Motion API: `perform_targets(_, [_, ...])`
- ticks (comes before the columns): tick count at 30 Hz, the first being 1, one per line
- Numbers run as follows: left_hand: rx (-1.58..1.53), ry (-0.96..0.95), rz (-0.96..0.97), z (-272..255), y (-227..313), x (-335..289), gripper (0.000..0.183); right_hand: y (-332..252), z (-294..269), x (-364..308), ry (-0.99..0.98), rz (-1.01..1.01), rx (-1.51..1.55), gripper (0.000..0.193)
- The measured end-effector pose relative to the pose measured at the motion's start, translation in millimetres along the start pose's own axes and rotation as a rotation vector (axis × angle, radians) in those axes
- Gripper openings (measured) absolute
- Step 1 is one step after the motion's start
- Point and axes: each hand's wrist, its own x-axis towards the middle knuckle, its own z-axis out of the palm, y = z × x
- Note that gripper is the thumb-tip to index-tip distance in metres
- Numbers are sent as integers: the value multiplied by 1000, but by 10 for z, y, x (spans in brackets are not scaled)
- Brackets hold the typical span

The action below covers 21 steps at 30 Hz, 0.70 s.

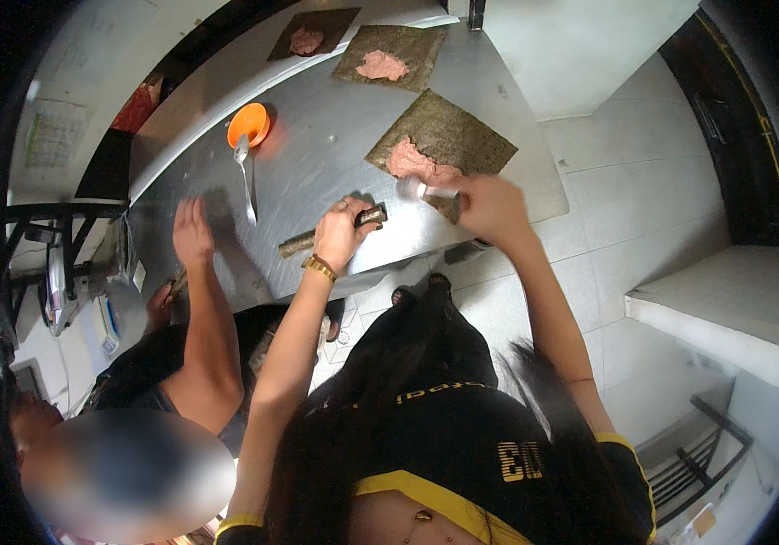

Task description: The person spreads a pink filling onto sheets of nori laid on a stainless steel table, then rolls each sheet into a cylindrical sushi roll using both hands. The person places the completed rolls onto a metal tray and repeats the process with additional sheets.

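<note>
My left hand (pixel 340 234), with a ring and a gold-coloured bracelet, curls over a narrow dark green-brown seaweed roll (pixel 297 243) lying on the steel table (pixel 317 154). In my right hand (pixel 494 211) is a shiny metal spoon (pixel 410 188), slightly blurred. Its head meets the edge of pink paste (pixel 417 163) on the nearest seaweed sheet (pixel 458 132). That sheet lies flat at the table's right end, and my right hand covers its near corner.
Farther back lie two more seaweed sheets (pixel 423 47) with pink mounds. An orange bowl (pixel 249 125) stands mid-table; another spoon (pixel 246 182) leans from it. At left, a co-worker's hand (pixel 192 234) hovers by the table. A white ledge (pixel 716 295) rises from the tiled floor at right.
</note>
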Motion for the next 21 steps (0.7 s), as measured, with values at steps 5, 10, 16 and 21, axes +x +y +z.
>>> perform_targets(5, [-40, 49, 47, 16, -31, -21, 32, -287, 211, 73, -102, -55, -92, 17])
perform_targets(10, [-57, 16, 45, -10, -8, -10, 28, -553, 151, 219, -9, -155, -215, 17])
perform_targets(16, [-45, 72, 70, 7, -64, -39, 29, -720, -17, 428, -31, -157, -175, 20])
perform_targets(21, [-78, 96, 49, 122, -161, -90, 40, -885, -334, 548, -59, -208, -104, 23])
